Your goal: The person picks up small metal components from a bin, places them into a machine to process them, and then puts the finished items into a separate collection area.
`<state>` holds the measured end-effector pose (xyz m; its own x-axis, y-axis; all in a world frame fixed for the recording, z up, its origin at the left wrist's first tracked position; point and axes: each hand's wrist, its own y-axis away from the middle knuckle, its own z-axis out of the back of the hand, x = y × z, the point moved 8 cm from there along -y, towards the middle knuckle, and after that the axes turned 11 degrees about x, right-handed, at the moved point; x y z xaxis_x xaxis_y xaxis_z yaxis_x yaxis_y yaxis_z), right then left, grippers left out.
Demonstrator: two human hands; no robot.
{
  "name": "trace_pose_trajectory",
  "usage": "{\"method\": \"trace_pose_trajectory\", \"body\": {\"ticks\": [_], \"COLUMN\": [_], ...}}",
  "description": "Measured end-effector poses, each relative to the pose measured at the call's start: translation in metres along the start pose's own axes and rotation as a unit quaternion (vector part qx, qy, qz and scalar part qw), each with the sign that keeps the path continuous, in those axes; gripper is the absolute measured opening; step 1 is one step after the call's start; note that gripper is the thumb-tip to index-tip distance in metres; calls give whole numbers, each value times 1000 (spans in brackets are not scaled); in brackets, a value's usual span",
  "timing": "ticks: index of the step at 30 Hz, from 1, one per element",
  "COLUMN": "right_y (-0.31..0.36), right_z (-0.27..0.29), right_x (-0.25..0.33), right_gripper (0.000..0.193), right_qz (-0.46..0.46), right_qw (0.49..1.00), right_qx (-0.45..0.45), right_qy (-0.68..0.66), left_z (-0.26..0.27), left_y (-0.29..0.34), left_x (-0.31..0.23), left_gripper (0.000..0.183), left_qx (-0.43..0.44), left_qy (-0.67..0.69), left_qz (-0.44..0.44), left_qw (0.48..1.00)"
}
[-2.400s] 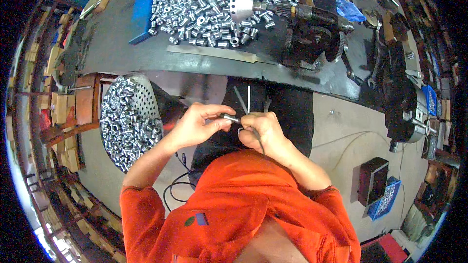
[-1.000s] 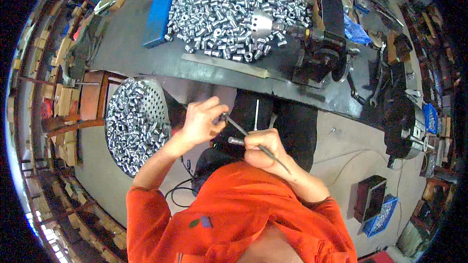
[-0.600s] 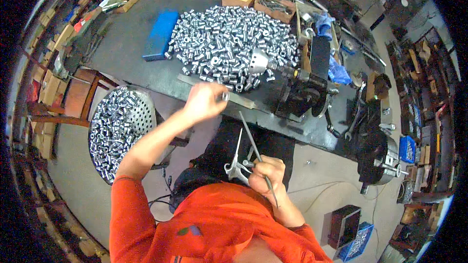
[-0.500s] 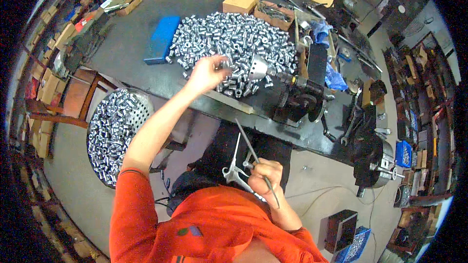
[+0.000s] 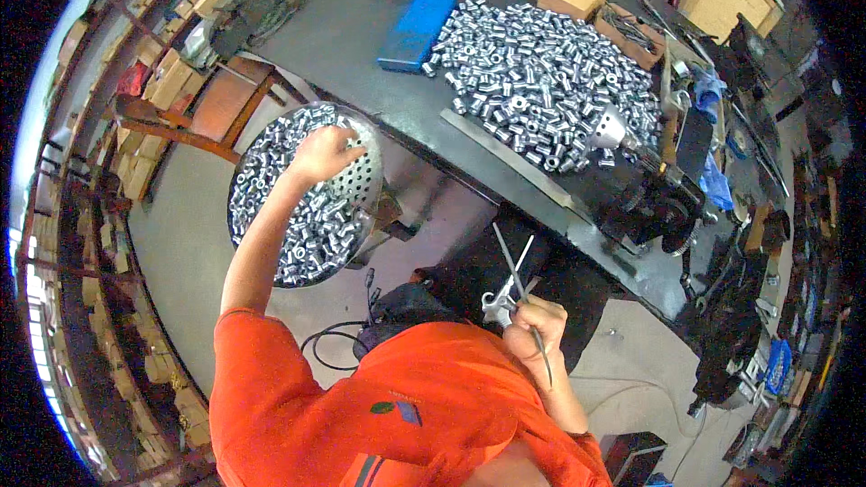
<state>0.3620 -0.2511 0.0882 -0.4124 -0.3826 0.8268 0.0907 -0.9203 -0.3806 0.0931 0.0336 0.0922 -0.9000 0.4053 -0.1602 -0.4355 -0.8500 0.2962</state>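
My left hand (image 5: 325,155) is over a round perforated metal pan (image 5: 368,140) heaped with small shiny metal sleeves (image 5: 316,239). Its thumb stands apart from the curled fingers, and nothing shows between them. My right hand (image 5: 536,326), in front of my lap, is closed around a thin dark tapered rod (image 5: 508,257) that looks like a round file. Right beside that hand is a silver tool (image 5: 499,307) with a slim straight stem and a hooked end; whether the hand grips it too, I cannot tell.
A large heap of sleeves (image 5: 550,72) covers the dark workbench (image 5: 352,13), beside a blue box (image 5: 418,32). A machine with a silver chuck (image 5: 609,129) stands at the heap's right. A wooden chair (image 5: 225,104) is behind the pan; shelves line both sides.
My left hand has moved from the bench heap down and left to the pan. The view has swung left. My right hand keeps its hold on the rod.
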Motion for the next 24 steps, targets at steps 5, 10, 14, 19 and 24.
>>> {"method": "trace_pose_trajectory", "body": {"ticks": [5,10,14,19,24], "right_y": [-5,-8,-3,4,8], "right_z": [-2,-4,-1,1,-3], "right_x": [-2,0,-2,-9,-16], "right_gripper": [26,26,26,27,19], "right_qz": [-11,-24,-28,-41,-41], "right_qw": [1000,998,999,999,998], "right_qx": [24,34,32,-1,32], "right_qy": [-15,-45,-30,-28,-42], "left_z": [-49,-85,-78,-70,-78], "left_y": [43,37,26,15,13], "left_x": [74,103,100,96,106], "left_gripper": [30,22,18,19,20], "left_qx": [-13,-8,9,25,35], "left_qy": [-33,-64,-70,-91,-95], "left_qz": [35,114,81,82,107], "left_qw": [999,991,994,992,989]}}
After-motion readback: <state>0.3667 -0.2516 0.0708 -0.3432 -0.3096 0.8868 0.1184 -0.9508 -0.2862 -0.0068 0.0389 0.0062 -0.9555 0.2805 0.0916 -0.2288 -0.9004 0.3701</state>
